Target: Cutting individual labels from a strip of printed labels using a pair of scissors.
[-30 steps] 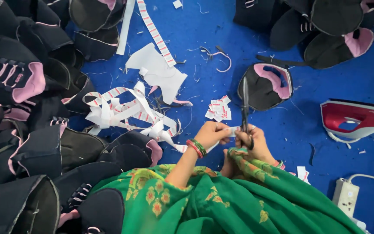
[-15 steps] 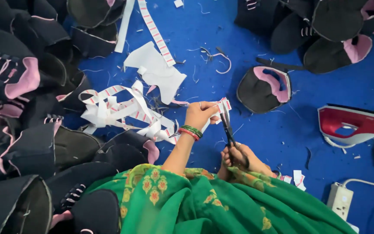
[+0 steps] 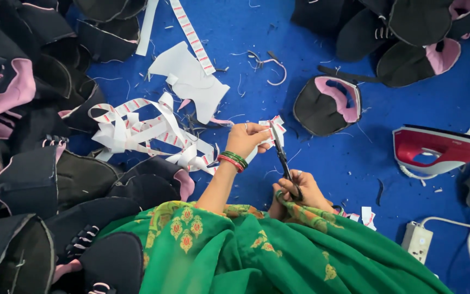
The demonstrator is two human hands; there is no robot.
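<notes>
My left hand (image 3: 248, 139) pinches the end of a white label tape (image 3: 272, 130) with red marks, held up over the blue floor. My right hand (image 3: 299, 189) grips black scissors (image 3: 282, 155) by the handles, and the blades point up against the tape beside my left fingers. The tape runs left from my hand into a loose tangled heap of tape (image 3: 142, 130). Red and green bangles sit on my left wrist. A green patterned garment (image 3: 257, 250) covers my lap at the bottom.
Black and pink shoe uppers are piled at the left (image 3: 23, 163) and top right (image 3: 409, 32); one upper (image 3: 327, 106) lies alone. White paper pieces (image 3: 191, 81), a red iron (image 3: 441, 149), a power strip (image 3: 417, 239) with cable, and thread scraps lie on the blue floor (image 3: 354, 163).
My left hand has lifted the tape end up and left, away from my lap. The scissors have swung from near my body to stand against the tape.
</notes>
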